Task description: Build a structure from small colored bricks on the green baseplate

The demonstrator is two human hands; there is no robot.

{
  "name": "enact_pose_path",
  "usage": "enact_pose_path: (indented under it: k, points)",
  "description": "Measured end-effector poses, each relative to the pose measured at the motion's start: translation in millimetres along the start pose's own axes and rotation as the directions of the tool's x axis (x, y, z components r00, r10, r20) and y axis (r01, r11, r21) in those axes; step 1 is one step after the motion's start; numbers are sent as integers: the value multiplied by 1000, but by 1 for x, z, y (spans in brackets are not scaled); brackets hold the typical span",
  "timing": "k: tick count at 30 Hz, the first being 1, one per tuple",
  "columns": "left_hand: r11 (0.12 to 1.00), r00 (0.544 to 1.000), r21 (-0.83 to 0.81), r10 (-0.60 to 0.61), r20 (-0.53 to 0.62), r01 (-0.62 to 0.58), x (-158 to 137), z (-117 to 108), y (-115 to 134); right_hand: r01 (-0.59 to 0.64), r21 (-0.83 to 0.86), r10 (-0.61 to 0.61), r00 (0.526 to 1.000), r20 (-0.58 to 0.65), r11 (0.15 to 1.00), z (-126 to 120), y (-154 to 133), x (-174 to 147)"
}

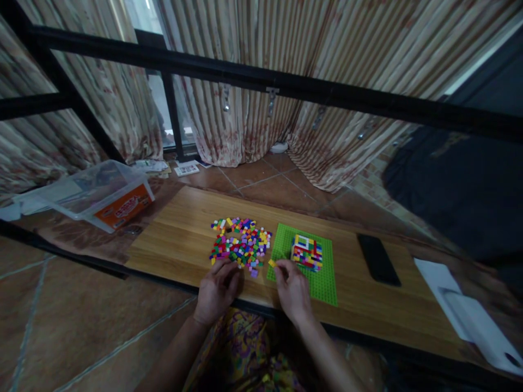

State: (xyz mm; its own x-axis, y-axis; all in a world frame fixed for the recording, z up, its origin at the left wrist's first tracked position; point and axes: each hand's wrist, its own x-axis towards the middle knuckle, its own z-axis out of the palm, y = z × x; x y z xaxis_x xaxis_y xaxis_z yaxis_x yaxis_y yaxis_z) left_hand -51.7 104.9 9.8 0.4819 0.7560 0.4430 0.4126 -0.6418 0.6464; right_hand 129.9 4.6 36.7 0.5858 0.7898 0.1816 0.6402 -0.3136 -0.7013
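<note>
My right hand (293,288) pinches a small yellow toy brick (272,263) above the left edge of the green baseplate (324,286). On that plate stands a blocky build of many coloured bricks (307,253), with a white frame on its top. My left hand (218,288) rests at the near edge of a spread of loose coloured bricks (245,242). Its fingers are curled together, and whatever may lie between them is hidden. A purple brick (254,273) lies just right of the left hand.
The bricks lie on a wooden board (175,228). To the right are a black phone (378,259) and a white object (482,332). A clear plastic tub (102,190) with an orange label stands at the left. A dark metal bar (245,68) crosses before the curtains.
</note>
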Motion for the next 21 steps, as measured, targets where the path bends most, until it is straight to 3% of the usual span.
enact_pose_path:
  k: [13, 21]
  points:
    - [1000, 1000, -2, 9, -11, -10, 2, -2, 3, -28, 119, 27, 1000, 9, 993, -7, 4, -12]
    - [1000, 1000, 1, 10, 15, -10, 2, -4, 6, 16, 9, -16, 999, 34, 1000, -2, -1, -7]
